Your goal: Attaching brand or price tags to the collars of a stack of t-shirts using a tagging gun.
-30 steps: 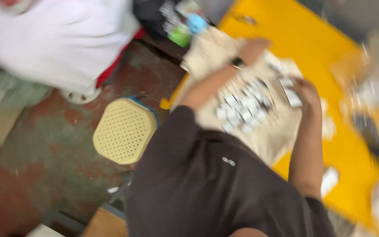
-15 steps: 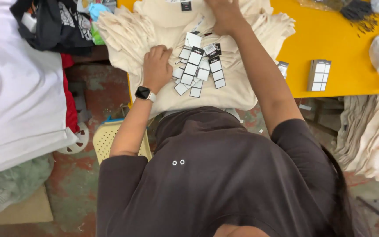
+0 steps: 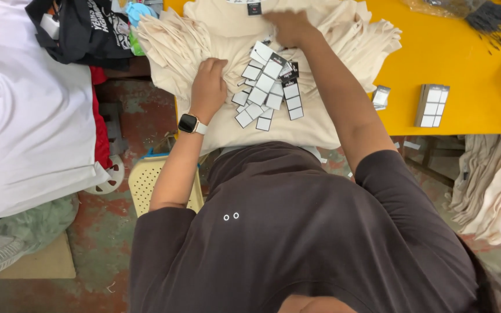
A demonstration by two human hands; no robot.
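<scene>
A stack of cream shirts (image 3: 233, 35) lies on the yellow table (image 3: 447, 64), with several black-and-white hang tags (image 3: 268, 87) fanned out on top. My left hand (image 3: 209, 87), smartwatch on its wrist, presses down on the cream fabric just left of the tags, fingers bunched into the cloth. My right hand (image 3: 288, 26) reaches further up the stack, near the collar, fingers closed on the fabric there. My dark shirt fills the lower part of the view.
Two small stacks of tags (image 3: 433, 105) (image 3: 381, 97) stand on the table's right part. A white cloth pile (image 3: 24, 116) and dark garments (image 3: 82, 29) lie at left. A yellow plastic stool (image 3: 146, 185) stands on the floor. More cream cloth (image 3: 494, 191) hangs at right.
The view has steadied from a blurred tilt. My left hand slid a little left on the cloth and my right hand stays up near the collar.
</scene>
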